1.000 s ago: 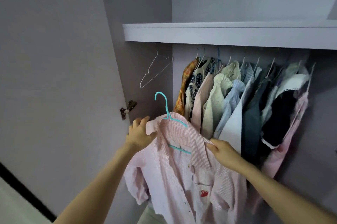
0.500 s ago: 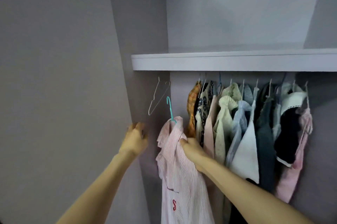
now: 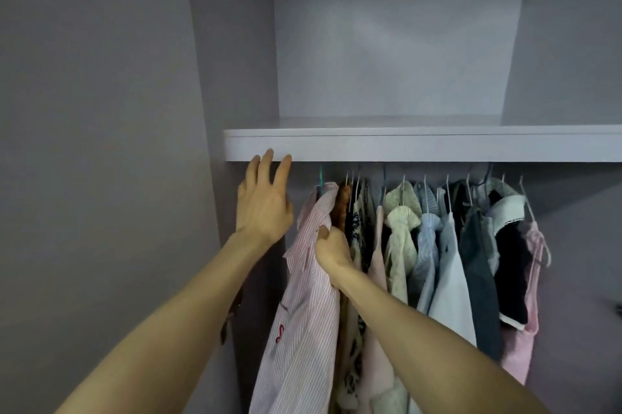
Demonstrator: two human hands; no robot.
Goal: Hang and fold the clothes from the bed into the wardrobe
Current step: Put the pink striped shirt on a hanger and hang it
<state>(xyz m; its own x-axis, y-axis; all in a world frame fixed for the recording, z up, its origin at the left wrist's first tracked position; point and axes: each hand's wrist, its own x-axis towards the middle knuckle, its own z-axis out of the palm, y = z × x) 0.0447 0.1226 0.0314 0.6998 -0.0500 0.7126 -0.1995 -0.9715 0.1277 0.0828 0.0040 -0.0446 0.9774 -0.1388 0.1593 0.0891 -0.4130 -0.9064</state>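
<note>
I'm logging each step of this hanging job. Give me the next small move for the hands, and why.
Probably let go: the right hand grips the pink striped shirt, whose teal hanger already reaches up under the shelf beside the other hung clothes. The rail is hidden, so check it has caught first. The left hand is open.

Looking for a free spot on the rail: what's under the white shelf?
Under the white shelf hangs a row of clothes, the pink striped shirt leftmost. The shelf's edge hides the rail itself.

Grey wall: plain surface, left of frame | dark fixture: at right edge, too small to identify | hinge-like fitting: partly hidden, lower left.
</note>
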